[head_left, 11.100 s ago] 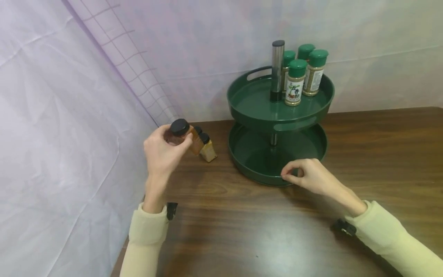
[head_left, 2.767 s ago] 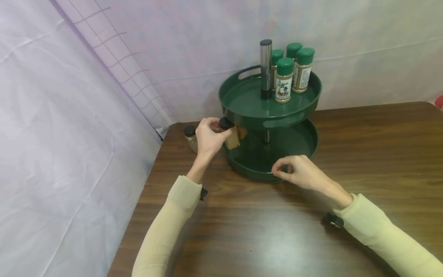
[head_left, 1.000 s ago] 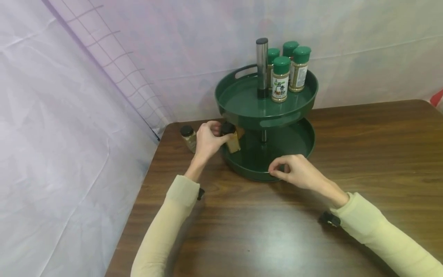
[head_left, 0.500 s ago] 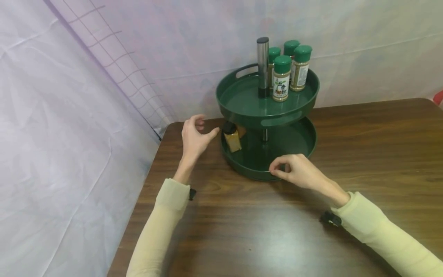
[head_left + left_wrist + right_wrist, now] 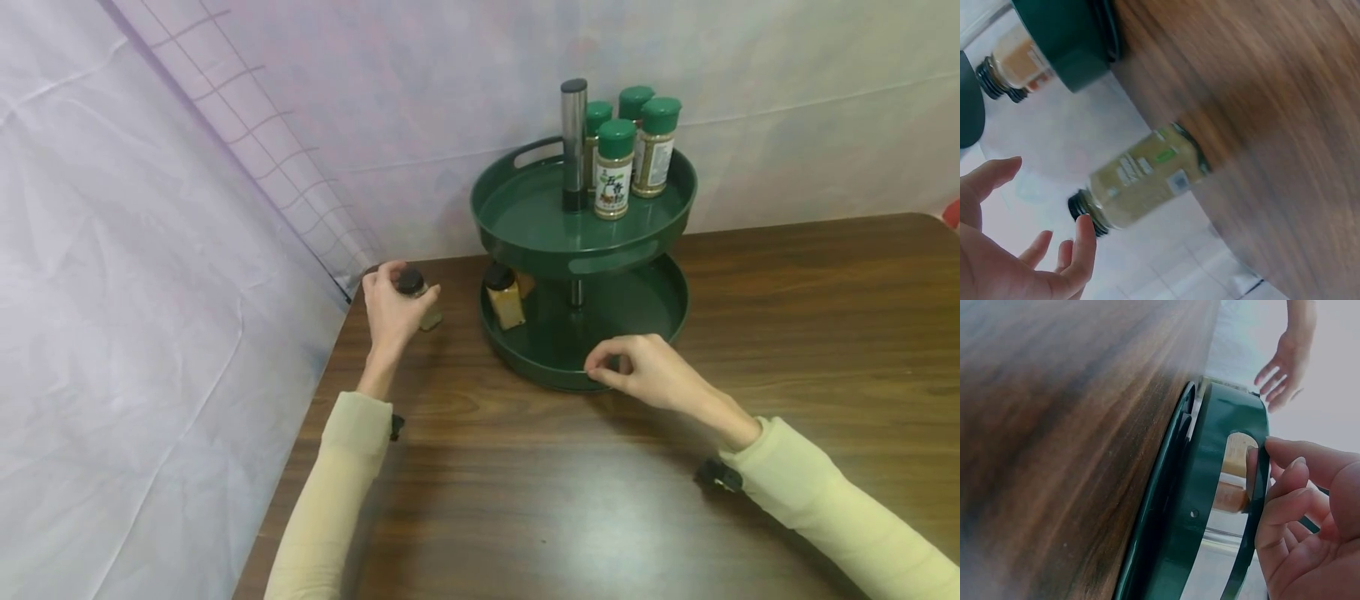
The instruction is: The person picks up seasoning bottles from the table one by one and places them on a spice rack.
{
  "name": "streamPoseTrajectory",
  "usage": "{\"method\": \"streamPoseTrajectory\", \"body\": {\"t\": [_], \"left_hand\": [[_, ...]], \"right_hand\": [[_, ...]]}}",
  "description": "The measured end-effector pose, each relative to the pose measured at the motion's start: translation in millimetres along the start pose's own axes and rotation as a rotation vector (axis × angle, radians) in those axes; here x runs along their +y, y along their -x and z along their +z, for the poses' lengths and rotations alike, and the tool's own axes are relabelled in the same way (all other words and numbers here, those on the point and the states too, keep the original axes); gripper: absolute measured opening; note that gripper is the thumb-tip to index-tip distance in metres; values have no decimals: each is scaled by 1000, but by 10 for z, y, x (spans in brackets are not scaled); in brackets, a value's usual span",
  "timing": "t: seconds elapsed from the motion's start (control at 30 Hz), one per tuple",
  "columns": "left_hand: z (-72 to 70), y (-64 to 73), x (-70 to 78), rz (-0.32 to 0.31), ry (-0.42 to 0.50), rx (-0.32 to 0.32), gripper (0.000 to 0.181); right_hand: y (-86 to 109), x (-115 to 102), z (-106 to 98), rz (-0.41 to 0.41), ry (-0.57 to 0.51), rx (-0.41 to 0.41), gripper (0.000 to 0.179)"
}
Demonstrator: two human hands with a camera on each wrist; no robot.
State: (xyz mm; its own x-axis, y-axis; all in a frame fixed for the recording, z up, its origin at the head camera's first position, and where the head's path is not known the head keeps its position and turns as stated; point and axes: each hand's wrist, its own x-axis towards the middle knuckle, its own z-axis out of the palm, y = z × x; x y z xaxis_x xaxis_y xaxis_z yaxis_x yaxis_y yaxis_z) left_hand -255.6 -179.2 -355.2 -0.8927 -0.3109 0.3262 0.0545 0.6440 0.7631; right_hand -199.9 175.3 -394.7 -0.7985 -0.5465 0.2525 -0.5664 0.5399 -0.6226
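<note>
My left hand point(image 5: 392, 308) is at a black-capped spice jar point(image 5: 1147, 178) standing on the table left of the two-tier green rack. In the left wrist view its thumb is spread away from the fingers, and a fingertip overlaps the cap's edge. With thumb and fingers, my right hand point(image 5: 648, 371) pinches the front rim of the lower green tray point(image 5: 542, 372), beside the cut-out handle. A black-capped jar of yellow powder point(image 5: 507, 307) stands at the left inside that tray. Partly hidden behind it is an orange jar point(image 5: 526, 285).
Several green-capped spice shakers point(image 5: 613, 179) stand on the upper tray point(image 5: 525, 221), beside the steel post point(image 5: 573, 142). This upper tray overhangs the lower one. White cloth point(image 5: 150, 317) closes off the left side and back of the wooden table point(image 5: 480, 475).
Earlier my left hand held the orange jar, later the yellow one; both are now in the lower tray. It let go and moved left to the remaining jar. My right hand kept its pinch.
</note>
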Motion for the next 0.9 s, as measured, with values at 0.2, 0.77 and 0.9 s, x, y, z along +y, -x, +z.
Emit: {"method": "streamPoseTrajectory", "body": {"t": [0.2, 0.77, 0.9], "left_hand": [[-26, -58, -121, -34, -27, -25, 68], [32, -238, -372, -88, -4, -39, 56], [42, -261, -392, -107, 12, -31, 51]], "right_hand": [[-2, -11, -19, 2, -7, 4, 4], [7, -22, -4, 4, -9, 3, 6], [5, -26, -7, 3, -7, 3, 6]]}}
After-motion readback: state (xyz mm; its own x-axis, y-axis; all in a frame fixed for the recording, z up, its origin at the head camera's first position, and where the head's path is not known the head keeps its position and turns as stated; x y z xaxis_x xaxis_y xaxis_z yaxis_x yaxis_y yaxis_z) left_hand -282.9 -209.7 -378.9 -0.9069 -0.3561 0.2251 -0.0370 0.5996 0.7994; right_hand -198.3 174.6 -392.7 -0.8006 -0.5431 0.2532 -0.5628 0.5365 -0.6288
